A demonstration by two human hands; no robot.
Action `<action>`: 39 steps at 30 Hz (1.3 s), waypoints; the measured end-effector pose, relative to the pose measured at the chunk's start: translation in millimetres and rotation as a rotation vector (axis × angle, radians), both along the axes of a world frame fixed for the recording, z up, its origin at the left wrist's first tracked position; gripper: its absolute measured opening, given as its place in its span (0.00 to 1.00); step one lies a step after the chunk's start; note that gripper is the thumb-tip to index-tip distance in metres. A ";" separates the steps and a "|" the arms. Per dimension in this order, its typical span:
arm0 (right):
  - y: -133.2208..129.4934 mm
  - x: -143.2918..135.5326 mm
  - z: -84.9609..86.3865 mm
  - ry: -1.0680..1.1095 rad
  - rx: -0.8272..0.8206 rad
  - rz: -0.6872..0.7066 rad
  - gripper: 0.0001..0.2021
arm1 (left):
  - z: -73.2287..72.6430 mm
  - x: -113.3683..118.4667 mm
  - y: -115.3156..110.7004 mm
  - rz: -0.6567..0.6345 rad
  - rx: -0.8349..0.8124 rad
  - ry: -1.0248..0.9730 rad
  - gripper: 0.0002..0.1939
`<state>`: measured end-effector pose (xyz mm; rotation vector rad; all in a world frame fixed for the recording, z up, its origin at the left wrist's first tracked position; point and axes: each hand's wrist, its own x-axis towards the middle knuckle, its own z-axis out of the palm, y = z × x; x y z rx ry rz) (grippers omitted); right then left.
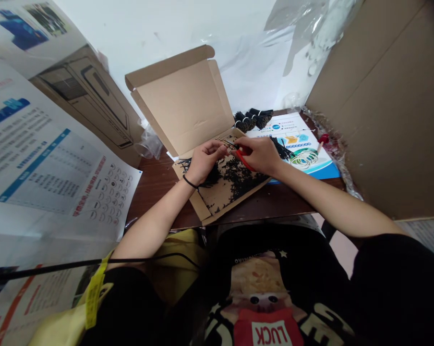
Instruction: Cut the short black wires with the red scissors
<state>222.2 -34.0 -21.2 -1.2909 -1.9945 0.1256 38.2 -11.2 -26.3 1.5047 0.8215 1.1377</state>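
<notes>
My right hand [260, 153] is closed around red-handled cutters [245, 161], their metal tip pointing left toward my other hand. The fingertips of my left hand [204, 162] are pinched together near that tip; whatever lies between them is too small to make out. Both hands are over an open cardboard box [188, 115]. Many short black bits [236, 175] are scattered across its bottom. Under my left hand lies a pile of thin black strands [211, 179], partly hidden by it. More black strands [282, 148] stick out beyond my right hand.
Banded bundles of black strands [253, 119] lie behind the box. On the right, pale rubber bands [305, 157] rest on a printed blue-and-white sheet [325, 168]. Large cardboard [390, 105] walls the right side; printed papers [58, 163] stand on the left. A black cable [76, 263] crosses my left arm.
</notes>
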 end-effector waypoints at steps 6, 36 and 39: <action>-1.7 -1.5 -0.5 -0.065 -0.010 -0.009 0.18 | -0.5 -0.7 0.7 0.027 -0.005 0.021 0.13; 0.3 -5.5 2.2 0.665 -0.486 0.418 0.20 | -7.1 0.6 4.2 -0.023 0.069 0.024 0.16; 0.5 -4.4 4.5 0.622 -0.472 0.398 0.19 | -6.4 1.8 1.6 0.007 0.124 0.076 0.15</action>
